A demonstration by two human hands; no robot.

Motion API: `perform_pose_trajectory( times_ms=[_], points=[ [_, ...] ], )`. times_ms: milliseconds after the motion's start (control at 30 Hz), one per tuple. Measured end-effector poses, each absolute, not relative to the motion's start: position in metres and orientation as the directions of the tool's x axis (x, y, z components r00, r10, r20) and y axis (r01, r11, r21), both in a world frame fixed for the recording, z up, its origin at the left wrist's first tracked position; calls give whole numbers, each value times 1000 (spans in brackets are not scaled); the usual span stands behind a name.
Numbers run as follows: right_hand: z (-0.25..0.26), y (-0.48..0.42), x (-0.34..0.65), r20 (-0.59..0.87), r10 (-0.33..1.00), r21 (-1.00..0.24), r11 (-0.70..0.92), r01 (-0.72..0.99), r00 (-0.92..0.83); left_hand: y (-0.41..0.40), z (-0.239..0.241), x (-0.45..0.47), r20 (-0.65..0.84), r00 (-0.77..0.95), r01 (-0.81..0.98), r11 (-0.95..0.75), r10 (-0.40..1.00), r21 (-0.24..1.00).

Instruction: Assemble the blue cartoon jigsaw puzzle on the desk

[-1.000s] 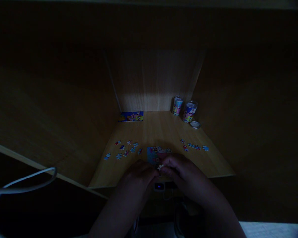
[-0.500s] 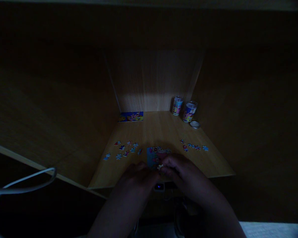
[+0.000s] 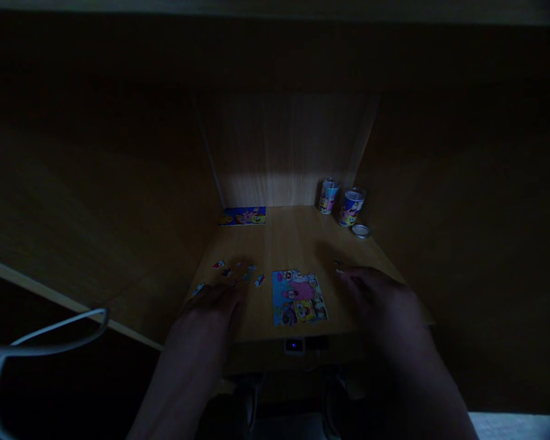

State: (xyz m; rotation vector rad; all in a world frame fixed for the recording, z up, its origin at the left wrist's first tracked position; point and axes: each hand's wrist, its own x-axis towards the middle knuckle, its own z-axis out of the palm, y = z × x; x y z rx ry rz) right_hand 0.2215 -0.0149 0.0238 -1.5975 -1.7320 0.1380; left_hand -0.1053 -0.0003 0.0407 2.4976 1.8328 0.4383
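Note:
A partly assembled cartoon jigsaw puzzle [image 3: 299,297] lies near the front edge of the wooden desk [image 3: 293,238]. My left hand [image 3: 213,305] lies over the loose puzzle pieces [image 3: 238,272] to the left of it, fingers stretched forward and apart. My right hand [image 3: 379,292] reaches over the loose pieces on the right, covering most of them, fingers extended. Neither hand shows anything held. The scene is very dark.
Two cartoon-printed tins [image 3: 341,203] stand at the back right with a round lid [image 3: 360,230] beside them. A printed picture card [image 3: 242,216] lies at the back left. A white cable [image 3: 36,348] loops at the lower left. Wooden side walls enclose the desk.
Both hands were together over the puzzle pinching a piece; now they have spread apart, left to the left pieces, right to the right pieces, uncovering the puzzle.

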Motion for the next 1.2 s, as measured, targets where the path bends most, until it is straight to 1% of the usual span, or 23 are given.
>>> perform_pose_trajectory(
  times_ms=[100, 200, 267, 367, 467, 533, 600, 667, 767, 967, 1067, 1133, 1200],
  points=[
    [23, -18, 241, 340, 931, -438, 34, 899, 131, 2, 42, -105, 125, 254, 947, -273, 959, 169],
    [26, -21, 248, 227, 969, -355, -10, 935, 97, 4, 40, -105, 99, 282, 934, -297, 954, 199],
    [26, -21, 247, 165, 985, -339, 1, 941, 59, 4, 37, -105, 145, 312, 917, -337, 939, 213],
    [24, -21, 246, 113, 994, -339, 31, 940, 8, 2, 33, -99, 280, 355, 874, -423, 892, 240],
    [20, -20, 247, 158, 987, -362, 80, 929, -23, 0, 31, -86, 385, 458, 769, -574, 801, 281],
    [20, -21, 248, 211, 977, -400, 70, 914, 18, -2, 30, -76, 415, 531, 691, -661, 739, 293],
    [22, -22, 249, 243, 960, -453, -14, 891, 138, -4, 30, -68, 438, 568, 642, -708, 697, 294],
    [25, -25, 250, 249, 930, -497, -118, 860, 271, -5, 29, -63, 434, 586, 618, -724, 685, 308],
    [27, -27, 252, 239, 913, -502, -177, 847, 332, -5, 26, -60, 410, 601, 599, -726, 686, 337],
    [25, -24, 254, 167, 946, -354, -207, 912, 279, -5, 20, -66, 326, 620, 611, -699, 714, 370],
    [27, -24, 253, 144, 956, -311, -201, 929, 255, -5, 18, -68, 274, 644, 614, -696, 714, 372],
    [30, -26, 250, 193, 960, -323, -135, 937, 205, -4, 17, -69, 259, 645, 620, -690, 719, 374],
    [33, -28, 243, 275, 956, -362, 4, 932, 103, -4, 16, -69, 262, 631, 621, -678, 730, 393]
  ],
)
